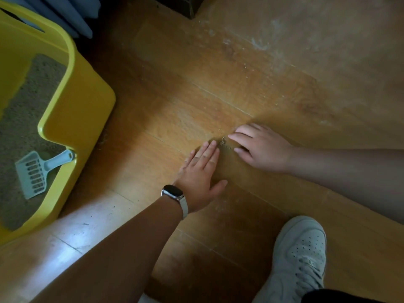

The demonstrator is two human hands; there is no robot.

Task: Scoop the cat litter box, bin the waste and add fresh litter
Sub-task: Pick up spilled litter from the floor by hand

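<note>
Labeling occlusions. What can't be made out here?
Head view only.
1. Litter box: cut off by the left edge; far end unseen.
2. Litter pile between left hand and right hand: too small to gauge.
3. Dark object at top: cut off by the edge, unidentifiable.
4. Bin: out of frame.

Litter box, spilled litter on floor

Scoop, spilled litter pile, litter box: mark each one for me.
Scoop (32,173): head view, on the slotted blade.
Litter pile (223,141): head view, middle of the small heap.
Litter box (87,103): head view, on its yellow outer wall.
</note>
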